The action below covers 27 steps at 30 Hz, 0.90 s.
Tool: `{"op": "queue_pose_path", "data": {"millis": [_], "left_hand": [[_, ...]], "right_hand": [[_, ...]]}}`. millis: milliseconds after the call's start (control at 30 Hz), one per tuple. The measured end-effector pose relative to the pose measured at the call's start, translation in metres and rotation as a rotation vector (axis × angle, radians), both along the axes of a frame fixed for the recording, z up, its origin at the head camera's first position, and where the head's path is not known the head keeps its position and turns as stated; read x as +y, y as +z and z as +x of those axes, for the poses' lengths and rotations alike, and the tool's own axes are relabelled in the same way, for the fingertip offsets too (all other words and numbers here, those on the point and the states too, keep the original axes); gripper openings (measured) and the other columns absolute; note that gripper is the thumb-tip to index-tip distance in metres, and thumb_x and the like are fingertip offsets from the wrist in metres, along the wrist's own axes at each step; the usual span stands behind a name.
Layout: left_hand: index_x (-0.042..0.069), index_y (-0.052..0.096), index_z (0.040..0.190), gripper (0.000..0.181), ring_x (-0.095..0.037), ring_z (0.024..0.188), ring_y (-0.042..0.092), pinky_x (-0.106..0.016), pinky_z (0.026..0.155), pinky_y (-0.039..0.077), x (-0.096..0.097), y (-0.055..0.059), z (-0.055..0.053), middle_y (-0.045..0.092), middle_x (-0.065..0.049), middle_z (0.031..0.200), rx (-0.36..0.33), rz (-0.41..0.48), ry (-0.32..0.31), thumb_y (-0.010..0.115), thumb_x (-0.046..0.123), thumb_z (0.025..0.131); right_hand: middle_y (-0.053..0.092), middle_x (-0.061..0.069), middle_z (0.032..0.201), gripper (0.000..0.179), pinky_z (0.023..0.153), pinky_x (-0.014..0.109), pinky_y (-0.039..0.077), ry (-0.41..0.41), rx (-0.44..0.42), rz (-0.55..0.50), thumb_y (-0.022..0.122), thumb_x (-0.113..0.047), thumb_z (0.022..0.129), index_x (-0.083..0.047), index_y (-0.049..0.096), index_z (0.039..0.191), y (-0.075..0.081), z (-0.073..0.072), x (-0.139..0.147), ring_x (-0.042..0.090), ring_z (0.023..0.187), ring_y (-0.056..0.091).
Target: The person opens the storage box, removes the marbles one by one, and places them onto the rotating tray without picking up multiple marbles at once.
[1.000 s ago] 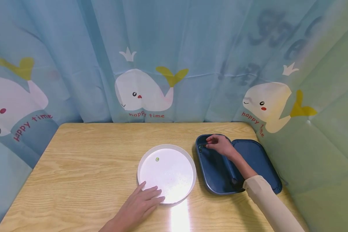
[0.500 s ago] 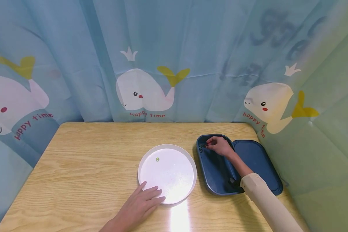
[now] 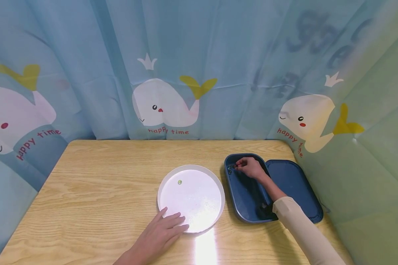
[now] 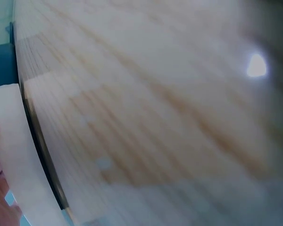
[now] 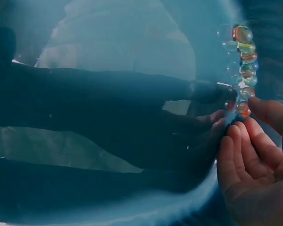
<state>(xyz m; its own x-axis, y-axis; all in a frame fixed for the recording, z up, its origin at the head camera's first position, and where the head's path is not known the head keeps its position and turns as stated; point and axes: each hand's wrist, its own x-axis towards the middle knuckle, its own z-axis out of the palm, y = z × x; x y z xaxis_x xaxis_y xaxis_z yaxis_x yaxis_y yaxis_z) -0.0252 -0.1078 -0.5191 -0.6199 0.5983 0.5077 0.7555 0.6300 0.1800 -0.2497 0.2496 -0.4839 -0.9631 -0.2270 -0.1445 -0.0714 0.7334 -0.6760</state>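
In the head view my left hand [image 3: 164,232] lies with spread fingers over the near rim of a round white plate [image 3: 215,221]. One small greenish marble [image 3: 180,182] sits on the plate, left of its middle. My right hand [image 3: 250,167] reaches into a dark blue box [image 3: 238,206]. In the right wrist view a row of several clear, colour-swirled glass marbles [image 5: 247,70] runs along the box's edge. At the end of that row, the thumb and index finger pinch an orange-and-clear marble [image 5: 244,109]; the other fingers curl beside them.
A dark blue lid-like tray [image 3: 295,187] lies right of the box, partly behind the right forearm. The wooden table [image 3: 103,191] meets a blue curtain [image 3: 238,73] with whale prints at the back and a green one [image 3: 378,176] at the right.
My right hand has dropped slightly lower into the box, and its fingers have drawn together near the marbles. The left hand and the plate hold still.
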Motion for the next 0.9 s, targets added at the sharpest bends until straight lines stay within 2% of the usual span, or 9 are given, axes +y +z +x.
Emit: {"op": "queue_pose_path", "data": {"millis": [433,900], "left_hand": [[0.022,0.075,0.114,0.032,-0.017,0.116,0.063,-0.053,0.103,0.038,0.0009,0.0008,0.0002,0.07,0.001,0.121,0.025,0.019,-0.006,0.044,0.029,0.108],[0.022,0.075,0.114,0.034,-0.017,0.117,0.062,-0.052,0.104,0.037,0.0016,0.0002,0.0005,0.069,0.001,0.122,0.025,0.016,-0.002,0.042,0.03,0.108]], "right_hand": [[0.072,0.005,0.081,0.009,0.061,0.026,0.049,-0.029,0.072,0.028,0.075,-0.01,0.088,-0.001,0.073,0.091,-0.0093,0.0006,-0.0015,0.014,0.071,0.063],[0.072,0.005,0.081,0.008,0.062,0.027,0.049,-0.045,0.095,0.037,0.073,-0.009,0.089,-0.002,0.073,0.09,-0.0062,0.003,-0.0013,0.014,0.072,0.064]]}}
